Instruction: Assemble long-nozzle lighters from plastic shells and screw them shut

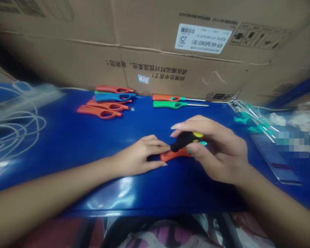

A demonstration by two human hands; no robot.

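Note:
On the blue table, an orange gas lighter body (172, 155) lies between my hands, partly hidden by them. My left hand (139, 155) pinches its left end, with the fingertips along the upper side and the thumb below. My right hand (217, 148) is closed around a stubby black and yellow screwdriver (185, 140), held tilted over the lighter body. Its tip points down and left near my left fingertips; whether it sits in a screw cannot be made out. A bit of teal plastic (203, 143) shows beside my right thumb.
Several orange, red and blue lighter bodies (100, 112) are piled at the back left. An orange lighter (167, 98) and a green lighter (167, 104) with metal tubes lie behind my hands. Metal rods with teal parts (258, 119), a phone (276, 158), white cable (38, 119) and cardboard (150, 34) surround them.

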